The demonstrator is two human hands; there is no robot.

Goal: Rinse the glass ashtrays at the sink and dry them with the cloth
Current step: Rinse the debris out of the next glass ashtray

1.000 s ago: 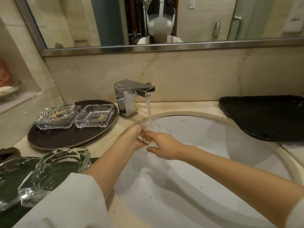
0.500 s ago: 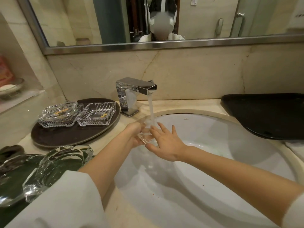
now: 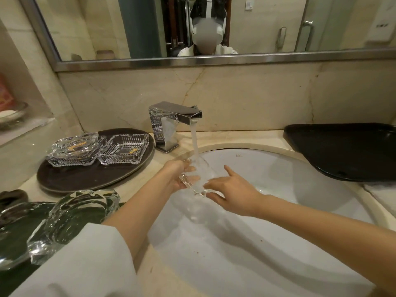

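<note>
Over the white sink [image 3: 278,172], a clear glass ashtray [image 3: 198,179] tilts under the running stream from the chrome faucet [image 3: 171,123]. My left hand [image 3: 179,174] grips its left edge from below. My right hand [image 3: 230,192] touches its right rim, the fingers spread and nearly straight. On the round dark tray [image 3: 85,179] at the left stand two more glass ashtrays [image 3: 124,148], one of them oval [image 3: 72,147] and resting on another piece of glass. No cloth shows plainly.
Large clear glass pieces [image 3: 70,213] lie on a dark green surface at the near left. A black tray [image 3: 347,151] fills the counter at the right. The mirror [image 3: 192,28] runs above the marble backsplash.
The fingers of my right hand have spread and straightened against the ashtray's rim. The ashtray has tipped a little further under the water. My left hand keeps its hold.
</note>
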